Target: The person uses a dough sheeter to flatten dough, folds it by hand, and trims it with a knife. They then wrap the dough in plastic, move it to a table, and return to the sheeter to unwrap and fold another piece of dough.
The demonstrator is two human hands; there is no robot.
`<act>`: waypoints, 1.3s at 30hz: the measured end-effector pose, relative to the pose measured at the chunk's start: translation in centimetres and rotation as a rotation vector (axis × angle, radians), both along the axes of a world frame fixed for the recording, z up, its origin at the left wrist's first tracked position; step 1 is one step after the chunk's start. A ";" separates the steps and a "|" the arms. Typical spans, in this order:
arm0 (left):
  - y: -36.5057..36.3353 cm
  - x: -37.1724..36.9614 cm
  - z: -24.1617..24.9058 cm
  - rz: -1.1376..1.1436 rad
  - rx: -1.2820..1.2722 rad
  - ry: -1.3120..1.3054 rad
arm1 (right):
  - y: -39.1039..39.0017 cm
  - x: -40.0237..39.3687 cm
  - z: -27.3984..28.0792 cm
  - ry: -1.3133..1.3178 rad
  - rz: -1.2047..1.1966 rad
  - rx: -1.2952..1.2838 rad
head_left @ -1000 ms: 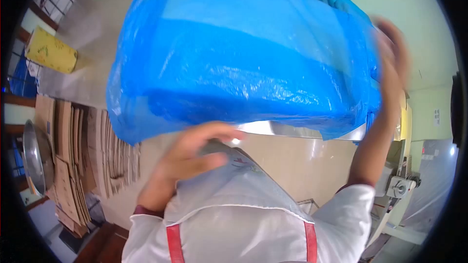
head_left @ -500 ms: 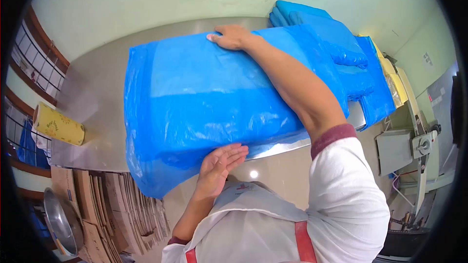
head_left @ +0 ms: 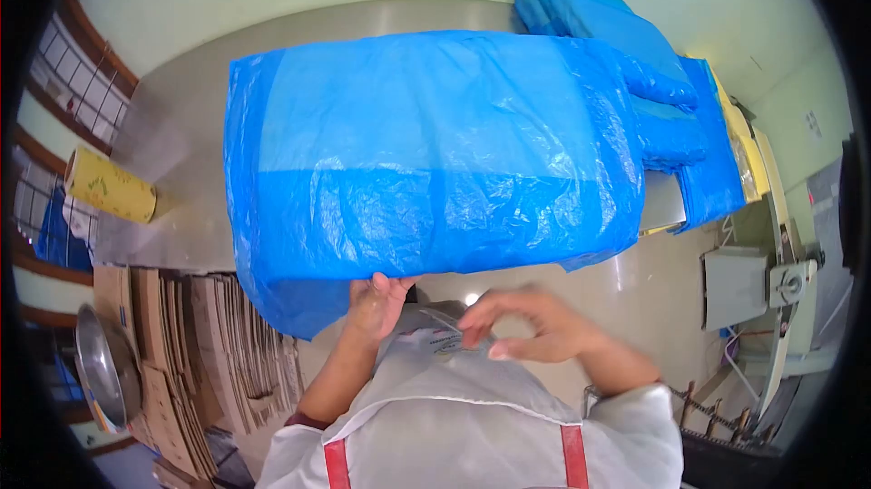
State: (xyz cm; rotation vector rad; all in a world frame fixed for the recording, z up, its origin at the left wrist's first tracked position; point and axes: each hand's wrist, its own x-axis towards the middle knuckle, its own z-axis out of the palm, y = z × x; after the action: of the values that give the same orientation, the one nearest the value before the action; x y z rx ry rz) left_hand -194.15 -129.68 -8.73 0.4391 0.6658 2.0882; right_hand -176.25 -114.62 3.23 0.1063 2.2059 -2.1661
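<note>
A wide bundle wrapped in blue plastic film (head_left: 426, 217) lies on the metal table, lighter blue on its far half and creased along the front. My left hand (head_left: 375, 309) is at its front edge, palm up, with its fingertips against the film and the fingers not pressed closed. At the left front corner the loose film hangs down past the table edge. My right hand (head_left: 526, 324) is off the bundle, in front of my apron (head_left: 454, 416). Its thumb and fingers are apart, slightly blurred, with nothing seen between them.
More folded blue bundles (head_left: 626, 35) are stacked at the back right, beside a yellow package (head_left: 746, 149). On the left of the metal table (head_left: 172, 162) lies a yellow roll (head_left: 111, 185). Below stand flattened cardboard boxes (head_left: 240, 344) and a metal bowl (head_left: 107, 366).
My right hand has left the top of the bundle and come back toward my body. My left hand has shifted slightly left, still at the front edge. The view has moved a little.
</note>
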 end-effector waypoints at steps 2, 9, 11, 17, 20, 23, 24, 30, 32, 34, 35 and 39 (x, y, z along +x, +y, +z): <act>-1.1 0.5 0.0 0.002 0.031 -0.025 | -1.9 1.3 -4.4 -0.211 -0.169 -0.518; -5.3 -2.1 3.4 0.442 -0.122 0.022 | 0.9 0.8 -6.5 0.492 -1.021 -0.913; -3.5 -2.2 5.7 0.512 -0.146 -0.015 | 2.1 0.5 -4.9 0.549 -1.093 -0.834; 0.4 -6.2 9.4 0.519 0.057 -0.052 | 6.7 -1.9 -1.3 0.678 -1.014 -0.768; 1.3 -8.6 10.4 0.475 0.077 0.005 | 8.8 -3.5 -0.2 0.670 -1.077 -0.687; 1.2 -11.3 10.3 0.425 0.046 -0.003 | 10.7 -4.6 0.5 0.645 -1.124 -0.663; 0.0 -12.7 10.0 0.458 0.014 0.010 | 11.8 -4.1 -0.3 0.647 -1.167 -0.602; -10.9 -17.9 15.7 1.329 -0.078 0.436 | 16.3 6.0 2.0 0.873 -1.900 0.328; -5.4 -16.0 19.7 1.033 -0.154 0.961 | 14.1 0.5 7.8 1.024 -1.572 0.576; 0.1 -17.7 21.2 0.618 -0.333 1.499 | 15.4 -4.4 11.1 0.912 -1.094 0.804; 3.3 -18.7 21.6 0.460 -0.473 1.710 | 16.2 -7.2 11.5 0.658 -0.988 0.872; 13.1 -26.8 14.8 0.206 -0.860 1.510 | 28.2 -15.8 2.8 -0.005 -0.611 1.148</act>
State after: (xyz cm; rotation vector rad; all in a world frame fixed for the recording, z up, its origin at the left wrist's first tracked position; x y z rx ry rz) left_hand -220.91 -116.54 6.08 1.4241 2.3560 1.0681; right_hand -192.04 -86.41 6.00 0.8817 3.3614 -0.6598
